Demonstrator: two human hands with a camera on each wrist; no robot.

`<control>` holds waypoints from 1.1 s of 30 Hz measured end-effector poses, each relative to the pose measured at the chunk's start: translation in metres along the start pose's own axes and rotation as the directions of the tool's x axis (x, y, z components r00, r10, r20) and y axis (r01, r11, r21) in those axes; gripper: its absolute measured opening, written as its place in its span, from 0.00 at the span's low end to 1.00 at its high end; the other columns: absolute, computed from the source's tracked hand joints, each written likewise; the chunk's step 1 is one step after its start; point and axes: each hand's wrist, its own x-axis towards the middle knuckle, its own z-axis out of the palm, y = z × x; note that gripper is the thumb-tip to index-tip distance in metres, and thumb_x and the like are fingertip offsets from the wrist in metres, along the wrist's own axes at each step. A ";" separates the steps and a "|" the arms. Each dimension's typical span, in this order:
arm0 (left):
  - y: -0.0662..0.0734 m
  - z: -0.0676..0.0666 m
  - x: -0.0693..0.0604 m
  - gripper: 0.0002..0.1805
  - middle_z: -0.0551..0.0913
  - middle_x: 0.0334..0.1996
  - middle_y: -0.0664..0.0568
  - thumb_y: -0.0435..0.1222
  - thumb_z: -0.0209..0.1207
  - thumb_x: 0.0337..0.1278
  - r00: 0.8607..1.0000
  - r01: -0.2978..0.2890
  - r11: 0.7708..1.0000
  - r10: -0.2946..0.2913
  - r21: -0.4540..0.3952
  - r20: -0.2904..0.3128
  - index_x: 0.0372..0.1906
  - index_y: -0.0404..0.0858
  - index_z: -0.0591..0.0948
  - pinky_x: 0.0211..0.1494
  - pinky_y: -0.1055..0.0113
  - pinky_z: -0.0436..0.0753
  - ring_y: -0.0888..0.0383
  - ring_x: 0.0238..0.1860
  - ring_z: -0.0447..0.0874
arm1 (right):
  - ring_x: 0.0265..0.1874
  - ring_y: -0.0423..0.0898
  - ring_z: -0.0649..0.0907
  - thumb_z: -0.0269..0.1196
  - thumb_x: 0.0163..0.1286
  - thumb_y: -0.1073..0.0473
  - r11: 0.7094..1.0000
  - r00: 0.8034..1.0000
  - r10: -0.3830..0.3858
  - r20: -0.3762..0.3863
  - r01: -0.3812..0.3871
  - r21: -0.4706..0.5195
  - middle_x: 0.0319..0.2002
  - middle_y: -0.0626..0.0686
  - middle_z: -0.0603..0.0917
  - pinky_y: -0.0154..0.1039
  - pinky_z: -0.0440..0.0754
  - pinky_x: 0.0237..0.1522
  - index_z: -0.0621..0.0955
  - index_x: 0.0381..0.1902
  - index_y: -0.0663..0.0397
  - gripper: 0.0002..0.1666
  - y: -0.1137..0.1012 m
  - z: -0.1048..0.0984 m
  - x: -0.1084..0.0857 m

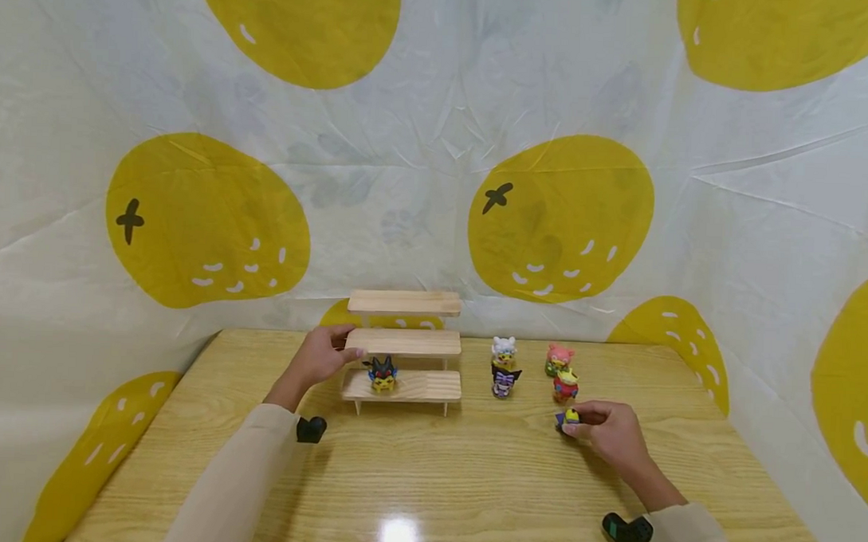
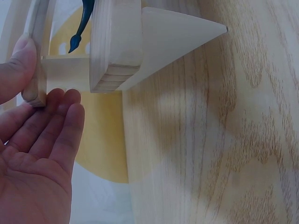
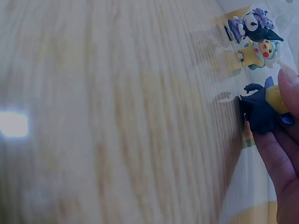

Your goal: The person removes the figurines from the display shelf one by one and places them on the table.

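A three-tier wooden display stand (image 1: 403,342) is at the back of the table. My left hand (image 1: 321,356) grips the left end of its middle shelf, thumb on one face and fingers on the other, as the left wrist view shows. On the lowest shelf sits a figurine with a black horned hood (image 1: 383,374). To the right, my right hand (image 1: 618,437) pinches a small dark-blue and yellow figurine (image 3: 261,109) by its head, low at the tabletop; whether its base touches the wood I cannot tell. Fingers cover part of it.
Behind the right hand stand several figurines: a red and yellow one (image 1: 565,385), a pink-hooded one (image 1: 559,358), a white-hooded one (image 1: 504,351) and a black and purple one (image 1: 503,381). White cloth (image 1: 421,223) with yellow fruit prints hangs behind the wooden table (image 1: 455,479).
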 end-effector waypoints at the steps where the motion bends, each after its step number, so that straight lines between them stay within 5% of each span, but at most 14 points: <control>1: 0.000 0.000 0.000 0.35 0.79 0.68 0.32 0.40 0.63 0.73 1.000 0.001 1.000 -0.001 0.003 0.001 0.76 0.28 0.68 0.66 0.43 0.83 0.36 0.66 0.81 | 0.37 0.33 0.86 0.78 0.60 0.63 1.000 1.000 -0.004 0.000 0.004 0.001 0.46 0.64 0.91 0.26 0.83 0.39 0.89 0.47 0.69 0.19 0.000 0.000 0.000; 9: -0.002 -0.001 0.001 0.36 0.76 0.70 0.32 0.41 0.63 0.74 1.000 0.006 1.000 -0.006 0.012 0.005 0.77 0.28 0.67 0.67 0.42 0.81 0.35 0.68 0.79 | 0.36 0.32 0.85 0.77 0.61 0.64 1.000 1.000 0.004 -0.003 -0.004 0.012 0.45 0.62 0.92 0.26 0.83 0.40 0.89 0.48 0.67 0.18 0.003 0.003 -0.002; 14: -0.002 -0.002 0.001 0.36 0.77 0.70 0.32 0.41 0.63 0.74 1.000 0.010 1.000 -0.010 -0.003 0.004 0.77 0.28 0.67 0.67 0.44 0.82 0.36 0.67 0.79 | 0.35 0.30 0.85 0.77 0.61 0.65 0.998 0.998 -0.062 0.019 0.061 0.018 0.43 0.62 0.92 0.26 0.84 0.40 0.89 0.47 0.68 0.17 0.005 0.003 -0.002; 26: -0.002 0.000 0.000 0.36 0.80 0.66 0.31 0.40 0.63 0.73 1.000 0.005 1.000 -0.005 -0.004 -0.002 0.77 0.27 0.67 0.64 0.44 0.84 0.36 0.65 0.81 | 0.41 0.30 0.87 0.76 0.61 0.67 0.989 0.987 -0.138 0.081 0.133 0.062 0.49 0.66 0.90 0.26 0.86 0.43 0.87 0.52 0.67 0.22 0.010 0.001 -0.003; 33: -0.001 0.001 0.002 0.35 0.81 0.65 0.32 0.40 0.64 0.73 1.000 0.003 1.000 -0.003 -0.013 -0.001 0.76 0.27 0.68 0.63 0.45 0.85 0.37 0.64 0.82 | 0.46 0.36 0.89 0.76 0.63 0.65 0.991 0.987 -0.121 0.106 0.113 0.077 0.55 0.67 0.88 0.28 0.88 0.46 0.85 0.57 0.67 0.25 0.007 -0.006 -0.007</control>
